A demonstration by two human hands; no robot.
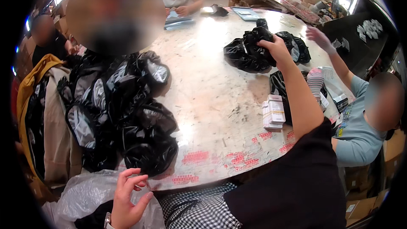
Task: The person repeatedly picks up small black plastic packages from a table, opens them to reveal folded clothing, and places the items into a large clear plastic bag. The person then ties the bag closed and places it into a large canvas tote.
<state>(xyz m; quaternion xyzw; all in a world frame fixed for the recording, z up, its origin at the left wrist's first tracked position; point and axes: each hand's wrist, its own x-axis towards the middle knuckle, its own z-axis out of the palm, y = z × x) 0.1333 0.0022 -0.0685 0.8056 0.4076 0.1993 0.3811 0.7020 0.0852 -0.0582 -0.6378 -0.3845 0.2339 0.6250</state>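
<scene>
My right hand (278,50) reaches out over the right half of the table, its fingers closed on a bunched, shiny black fabric piece (250,54). Just beyond it lies another black fabric piece (300,50) showing some silvery grey. At the lower left my left hand (130,197) is raised with its fingers apart and nothing in it. Below that hand is a clear plastic bag (85,193) with something dark inside. A heap of similar black fabric pieces (146,133), several with grey linings showing, covers the table's left side, close to my left hand.
Rubber-banded stacks of white cards (273,112) and a striped sock-like item (314,82) lie on the worn white table (203,114) at right. A co-worker (364,118) there stretches an arm toward a dark belt (352,34). Yellow and beige cloth (59,118) hangs at left; others sit across.
</scene>
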